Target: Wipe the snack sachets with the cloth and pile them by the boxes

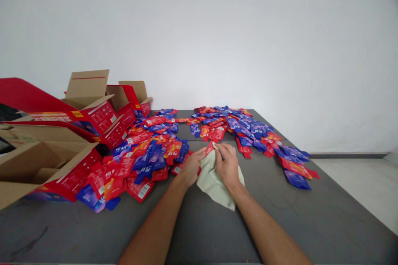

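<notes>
Head view: a red sachet and a pale green cloth at the left hand and right hand.
The left hand grips the sachet; the right pinches the cloth at its upper end, over the gray tabletop. Loose sachets lie heaped leftward and beyond; open cartons stand at left.

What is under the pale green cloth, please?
Beside the cloth, the grey table shows; whatever lies directly beneath is covered by the cloth and cannot be seen.
</notes>
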`<state>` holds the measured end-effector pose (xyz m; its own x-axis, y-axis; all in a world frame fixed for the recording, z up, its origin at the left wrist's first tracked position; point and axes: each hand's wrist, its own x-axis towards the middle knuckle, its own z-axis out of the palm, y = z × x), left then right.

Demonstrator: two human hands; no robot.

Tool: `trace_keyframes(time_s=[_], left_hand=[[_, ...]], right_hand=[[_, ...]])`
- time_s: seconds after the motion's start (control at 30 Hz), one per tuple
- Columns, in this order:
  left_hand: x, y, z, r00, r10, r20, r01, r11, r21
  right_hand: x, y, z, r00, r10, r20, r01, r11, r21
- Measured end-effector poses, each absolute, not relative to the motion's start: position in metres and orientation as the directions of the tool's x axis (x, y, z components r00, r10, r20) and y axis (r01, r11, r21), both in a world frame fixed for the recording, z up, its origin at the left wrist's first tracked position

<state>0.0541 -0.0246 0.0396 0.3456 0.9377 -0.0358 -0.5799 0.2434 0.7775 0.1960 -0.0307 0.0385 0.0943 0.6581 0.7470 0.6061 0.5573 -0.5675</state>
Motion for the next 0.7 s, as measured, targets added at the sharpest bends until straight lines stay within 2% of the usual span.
trace_keyframes(time_s=[0.23, 0.4, 0.5, 0.6, 0.7], left_hand=[[0.057, -0.022, 0.048, 0.346, 0.935, -0.076, -0.584, 0.278, 0.763], [0.056, -0.017, 0.047, 0.202, 0.979, 0.014, -0.651, 0.124, 0.749], [0.053, -0.012, 0.038, 0.109, 0.993, 0.049, -0.615, 0.028, 0.788], [0.048, -0.008, 0.032, -0.001, 0.994, 0.112, -0.418, -0.102, 0.902], [0.041, -0.007, 0.032, -0.064, 0.965, 0.255, 0.017, -0.255, 0.967]], right_hand=[[0.182, -0.035, 0.029, -0.143, 0.669, 0.729, 0.51, 0.681, -0.525], [0.171, -0.042, 0.029, -0.325, 0.667, 0.671, 0.417, 0.737, -0.531], [0.17, -0.044, 0.032, -0.373, 0.661, 0.651, 0.393, 0.748, -0.535], [0.171, -0.043, 0.033, -0.405, 0.676, 0.615, 0.414, 0.736, -0.536], [0.176, -0.04, 0.031, -0.359, 0.736, 0.574, 0.517, 0.669, -0.535]])
